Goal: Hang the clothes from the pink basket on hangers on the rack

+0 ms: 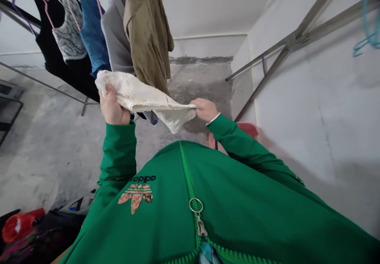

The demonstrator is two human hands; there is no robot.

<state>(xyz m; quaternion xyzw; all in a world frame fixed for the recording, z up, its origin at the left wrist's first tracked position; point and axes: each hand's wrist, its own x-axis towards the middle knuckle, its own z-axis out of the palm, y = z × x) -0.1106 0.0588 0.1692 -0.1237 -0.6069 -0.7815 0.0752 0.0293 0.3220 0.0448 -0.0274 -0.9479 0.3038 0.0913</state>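
Cloth (133, 90) stretched out in mid-air

The left hand (114, 105) grips the cloth's broad, textured white end; the right hand (206, 109) pinches its narrow corner. The upper edge runs between them, and a loose flap sags just left of the right hand. The cloth is in front of the person's green jacket (160, 212). Beyond it hang a brown shirt (148, 38), a grey top (117, 38) and a blue top (92, 26).

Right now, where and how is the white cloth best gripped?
Probably at both ends, from opposite sides: left hand around the broad textured end, right hand pinching the tapered one. The white cloth looks limp, a fold drooping, so one grip would likely let it sag.
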